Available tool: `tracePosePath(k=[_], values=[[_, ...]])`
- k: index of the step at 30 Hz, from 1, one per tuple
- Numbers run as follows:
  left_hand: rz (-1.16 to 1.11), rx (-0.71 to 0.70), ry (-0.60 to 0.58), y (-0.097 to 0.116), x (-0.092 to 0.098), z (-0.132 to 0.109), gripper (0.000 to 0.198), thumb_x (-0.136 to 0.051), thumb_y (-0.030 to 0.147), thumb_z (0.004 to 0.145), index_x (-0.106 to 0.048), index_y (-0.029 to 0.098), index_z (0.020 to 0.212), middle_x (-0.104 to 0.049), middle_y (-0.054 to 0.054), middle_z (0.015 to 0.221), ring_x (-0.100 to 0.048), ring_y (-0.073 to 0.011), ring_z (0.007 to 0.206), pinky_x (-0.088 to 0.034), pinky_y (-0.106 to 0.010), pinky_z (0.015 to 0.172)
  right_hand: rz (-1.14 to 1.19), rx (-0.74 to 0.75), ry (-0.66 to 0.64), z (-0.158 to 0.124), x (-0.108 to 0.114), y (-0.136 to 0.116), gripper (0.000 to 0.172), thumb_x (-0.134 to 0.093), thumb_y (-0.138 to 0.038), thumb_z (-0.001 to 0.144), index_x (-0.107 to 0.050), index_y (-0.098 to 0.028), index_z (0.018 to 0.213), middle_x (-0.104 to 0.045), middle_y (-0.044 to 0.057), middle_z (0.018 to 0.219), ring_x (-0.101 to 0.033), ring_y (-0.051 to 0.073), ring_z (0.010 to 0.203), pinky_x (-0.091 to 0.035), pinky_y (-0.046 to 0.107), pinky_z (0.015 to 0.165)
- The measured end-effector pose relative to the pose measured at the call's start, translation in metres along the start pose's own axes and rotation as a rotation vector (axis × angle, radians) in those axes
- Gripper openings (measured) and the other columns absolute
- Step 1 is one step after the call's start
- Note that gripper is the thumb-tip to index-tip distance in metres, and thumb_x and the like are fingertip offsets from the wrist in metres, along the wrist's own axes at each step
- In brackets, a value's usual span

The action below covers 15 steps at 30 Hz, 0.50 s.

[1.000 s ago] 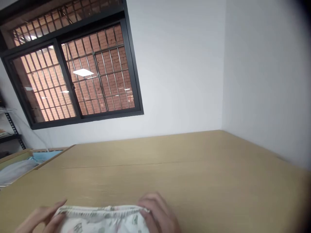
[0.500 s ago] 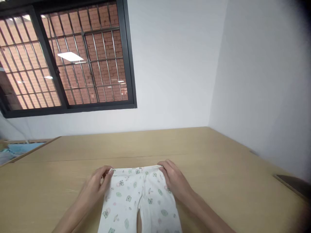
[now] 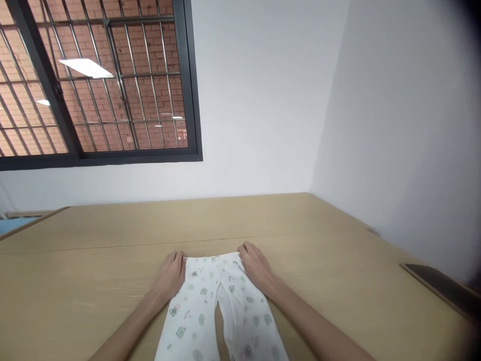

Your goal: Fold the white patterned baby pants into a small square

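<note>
A pair of white baby pants [image 3: 203,306] with a small green and pink print lies flat on the light wood table [image 3: 75,281], its waistband away from me and its legs toward me. The lower leg ends run out of the picture. My left hand [image 3: 171,276] sits on the left corner of the waistband, and my right hand [image 3: 255,268] sits on the right corner. Their fingers lie over the fabric edge, and my thumbs are hidden.
A dark flat object [image 3: 436,286] lies along the table's right edge. Past the left edge is something blue [image 3: 15,224]. White walls meet behind the table, and a barred black-framed window [image 3: 112,80] shows a brick wall outside.
The pants have gone from a bunched fold near me to lying flat and farther along the table, with both hands staying at the waistband. The window has shifted up and left in view.
</note>
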<state>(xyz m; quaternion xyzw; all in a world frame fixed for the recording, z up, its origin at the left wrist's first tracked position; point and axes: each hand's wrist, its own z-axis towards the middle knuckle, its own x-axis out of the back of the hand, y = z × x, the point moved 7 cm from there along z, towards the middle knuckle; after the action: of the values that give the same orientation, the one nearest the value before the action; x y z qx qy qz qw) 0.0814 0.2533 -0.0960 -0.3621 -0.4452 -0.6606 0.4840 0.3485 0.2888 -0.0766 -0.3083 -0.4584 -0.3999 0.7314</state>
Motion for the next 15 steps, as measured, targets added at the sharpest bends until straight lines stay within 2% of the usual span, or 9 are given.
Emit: tracePosePath(k=[7, 11, 15], values=[[0.172, 0.128, -0.004, -0.008, -0.025, 0.050, 0.032, -0.026, 0.021, 0.099, -0.056, 0.014, 0.108, -0.060, -0.015, 0.106, -0.058, -0.0284, 0.101, -0.043, -0.039, 0.086, -0.125, -0.012, 0.018, 0.042, -0.015, 0.023, 0.026, -0.039, -0.015, 0.100, -0.064, -0.014, 0.105, -0.062, 0.015, 0.109, -0.057, 0.027, 0.100, -0.041, 0.035, 0.087], [0.206, 0.161, -0.042, -0.010, -0.035, 0.078, 0.032, -0.026, 0.018, 0.099, -0.055, 0.015, 0.113, -0.059, -0.015, 0.110, -0.059, -0.0276, 0.103, -0.043, -0.037, 0.086, -0.148, -0.037, -0.015, 0.067, -0.026, 0.034, 0.026, -0.043, -0.008, 0.096, -0.064, -0.014, 0.109, -0.061, 0.016, 0.115, -0.056, 0.027, 0.103, -0.040, 0.035, 0.088], [0.225, 0.200, -0.059, -0.014, -0.037, 0.095, 0.035, -0.023, 0.022, 0.101, -0.054, 0.017, 0.116, -0.059, -0.015, 0.113, -0.059, -0.0277, 0.106, -0.045, -0.037, 0.086, -0.157, -0.065, -0.049, 0.085, -0.036, 0.046, 0.031, -0.041, -0.004, 0.093, -0.065, -0.014, 0.109, -0.062, 0.016, 0.115, -0.057, 0.026, 0.102, -0.041, 0.034, 0.087]])
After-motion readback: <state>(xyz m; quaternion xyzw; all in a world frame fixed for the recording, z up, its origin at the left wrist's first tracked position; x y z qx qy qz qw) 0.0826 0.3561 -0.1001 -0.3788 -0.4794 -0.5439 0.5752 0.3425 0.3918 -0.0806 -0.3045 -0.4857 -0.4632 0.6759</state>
